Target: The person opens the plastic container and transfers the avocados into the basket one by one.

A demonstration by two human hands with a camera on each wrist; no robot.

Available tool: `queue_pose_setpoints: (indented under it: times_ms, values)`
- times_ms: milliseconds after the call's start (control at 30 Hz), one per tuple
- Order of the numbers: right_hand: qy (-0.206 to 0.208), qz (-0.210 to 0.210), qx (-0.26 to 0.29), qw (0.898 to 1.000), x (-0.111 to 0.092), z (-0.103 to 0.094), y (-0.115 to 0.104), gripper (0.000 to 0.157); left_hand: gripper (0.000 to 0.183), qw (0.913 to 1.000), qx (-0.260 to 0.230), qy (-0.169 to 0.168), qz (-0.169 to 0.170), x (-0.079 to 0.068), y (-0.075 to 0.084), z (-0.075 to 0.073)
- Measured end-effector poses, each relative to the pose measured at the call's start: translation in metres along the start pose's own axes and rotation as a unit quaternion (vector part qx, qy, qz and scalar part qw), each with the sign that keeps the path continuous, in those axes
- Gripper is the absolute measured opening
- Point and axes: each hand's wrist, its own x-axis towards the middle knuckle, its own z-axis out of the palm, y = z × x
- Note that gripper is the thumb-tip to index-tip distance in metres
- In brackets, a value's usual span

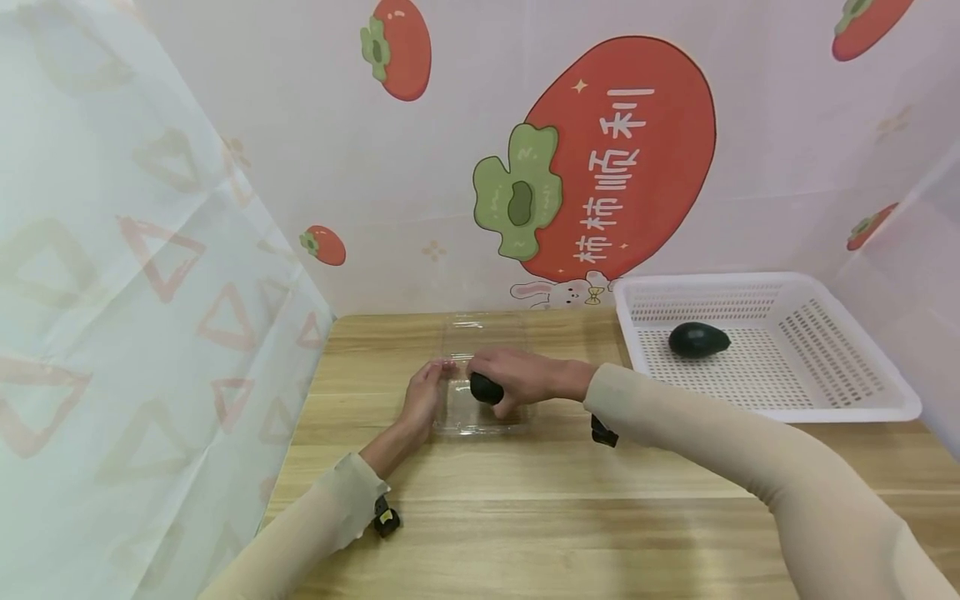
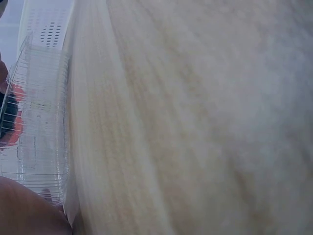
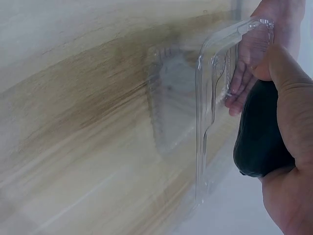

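My right hand grips a dark green avocado over a clear plastic clamshell box. In the right wrist view, thumb and fingers wrap the avocado, beside the box's upright clear rim. At the box's left side is my left hand, its fingertips right at the edge. Through the plastic, the left hand's fingers look fairly straight. The left wrist view has the ribbed clear wall of the box close up, with part of the left hand below it.
A white perforated basket stands at the back right, with another dark avocado in it. The wooden table meets a printed cloth backdrop behind and a pale cloth on the left.
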Motion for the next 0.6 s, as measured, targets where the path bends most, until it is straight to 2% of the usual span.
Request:
queue_pose_setpoints:
  times_ms: [200,600]
  values:
    - [0.006,-0.001,-0.008,1.0,-0.005,-0.006,0.001,0.054,0.041,0.9999,0.008,-0.01,0.002,0.0,0.001,-0.001]
    - [0.01,0.003,-0.017,1.0,-0.018,-0.017,0.003,0.058,0.04,0.9999,0.01,-0.006,-0.009,-0.001,0.001,0.0]
